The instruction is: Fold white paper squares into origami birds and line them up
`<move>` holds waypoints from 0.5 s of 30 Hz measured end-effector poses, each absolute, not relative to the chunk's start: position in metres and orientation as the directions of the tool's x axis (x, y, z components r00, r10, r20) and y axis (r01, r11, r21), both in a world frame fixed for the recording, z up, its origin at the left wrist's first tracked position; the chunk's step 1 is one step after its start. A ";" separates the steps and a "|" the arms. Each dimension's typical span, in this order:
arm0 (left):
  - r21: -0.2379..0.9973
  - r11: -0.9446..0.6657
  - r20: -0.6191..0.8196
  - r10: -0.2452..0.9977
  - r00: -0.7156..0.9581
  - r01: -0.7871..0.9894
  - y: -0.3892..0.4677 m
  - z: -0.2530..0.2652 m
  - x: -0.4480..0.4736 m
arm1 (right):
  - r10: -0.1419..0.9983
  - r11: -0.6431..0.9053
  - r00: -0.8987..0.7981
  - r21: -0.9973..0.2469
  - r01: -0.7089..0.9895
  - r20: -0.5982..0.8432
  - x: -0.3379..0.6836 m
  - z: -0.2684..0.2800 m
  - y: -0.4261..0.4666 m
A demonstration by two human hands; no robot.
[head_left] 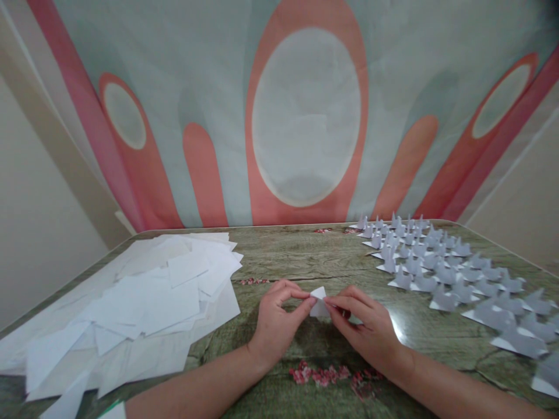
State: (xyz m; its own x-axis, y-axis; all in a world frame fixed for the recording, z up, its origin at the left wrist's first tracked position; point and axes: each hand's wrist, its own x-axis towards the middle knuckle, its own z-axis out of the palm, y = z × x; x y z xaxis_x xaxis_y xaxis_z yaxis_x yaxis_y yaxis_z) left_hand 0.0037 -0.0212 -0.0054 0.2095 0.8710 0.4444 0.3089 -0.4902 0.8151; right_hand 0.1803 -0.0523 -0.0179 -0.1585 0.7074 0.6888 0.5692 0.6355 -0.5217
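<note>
A small piece of folded white paper [320,307] is held up between both hands, just above the wood-patterned table [279,256]. My left hand [282,311] pinches its left edge between thumb and fingers. From the other side, my right hand [364,320] grips the right edge with thumb and forefinger. The paper tapers to a point at the top; its finer creases are too small to make out.
Loose white paper sheets [144,302] lie in an overlapping heap on the left. Several rows of folded white paper figures [445,270] stand along the right side. Behind the table hangs a printed cloth [231,87] in grey-green and coral.
</note>
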 end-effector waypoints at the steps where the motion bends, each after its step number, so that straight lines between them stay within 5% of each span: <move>1: 0.811 -0.495 0.449 0.868 0.211 0.312 -0.021 -0.006 0.003 | 0.702 0.641 -0.159 -0.518 0.567 0.694 0.180 -0.018 -0.052; 15: 0.814 -0.484 0.407 0.869 0.280 0.320 -0.023 -0.001 0.006 | 0.752 0.615 -0.172 -0.583 0.530 0.637 0.181 -0.019 -0.049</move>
